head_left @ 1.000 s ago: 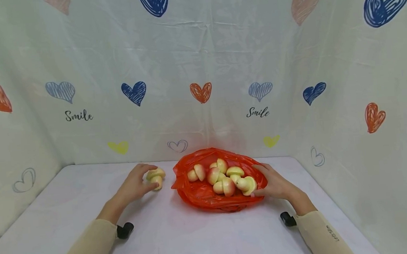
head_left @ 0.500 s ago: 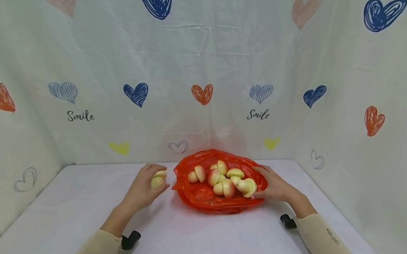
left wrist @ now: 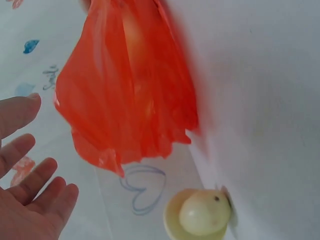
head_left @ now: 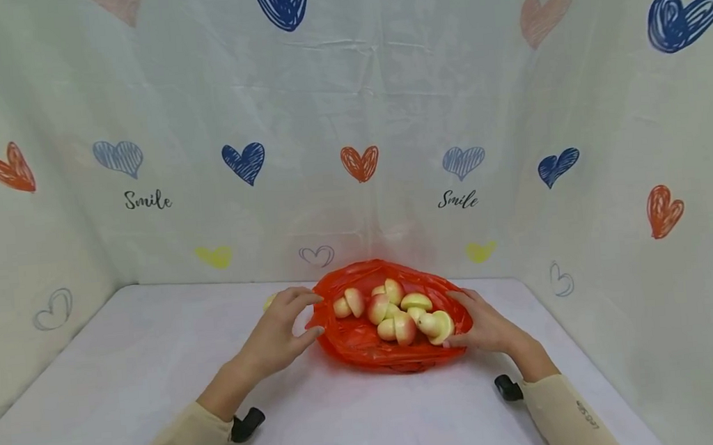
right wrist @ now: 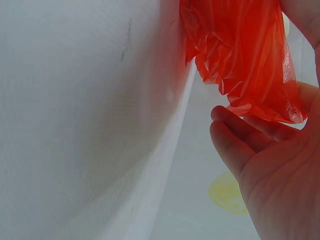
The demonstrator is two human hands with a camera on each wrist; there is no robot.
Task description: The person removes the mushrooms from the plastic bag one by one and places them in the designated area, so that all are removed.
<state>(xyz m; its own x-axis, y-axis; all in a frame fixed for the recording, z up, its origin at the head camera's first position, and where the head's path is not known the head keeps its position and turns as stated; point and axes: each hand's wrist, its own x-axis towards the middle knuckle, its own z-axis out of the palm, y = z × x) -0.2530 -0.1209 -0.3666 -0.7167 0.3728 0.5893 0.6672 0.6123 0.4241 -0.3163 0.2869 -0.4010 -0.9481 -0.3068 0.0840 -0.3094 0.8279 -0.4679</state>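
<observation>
A red plastic bag point(head_left: 355, 362) lies spread on the table, its mouth open and several toy mushrooms point(head_left: 399, 328) with yellow and reddish caps inside. My left hand point(head_left: 277, 335) is at the bag's left edge, fingers apart and holding nothing. In the left wrist view the fingers point(left wrist: 35, 180) stand spread beside the bag point(left wrist: 125, 100). A single pale yellow mushroom point(left wrist: 200, 212) sits on the table outside the bag; in the head view my left hand mostly hides it. At the bag's right rim my right hand point(head_left: 490, 324) holds the plastic between thumb and fingers.
A white cloth covers the table point(head_left: 372, 424). Just behind the bag rises a white curtain point(head_left: 393, 212) printed with hearts, and it also closes off both sides. A small black device point(head_left: 247, 424) is strapped at the left wrist, another point(head_left: 508, 387) at the right.
My left hand has moved right from around the lone mushroom to the bag's left edge, leaving the mushroom behind it. The right hand has stayed on the bag's rim.
</observation>
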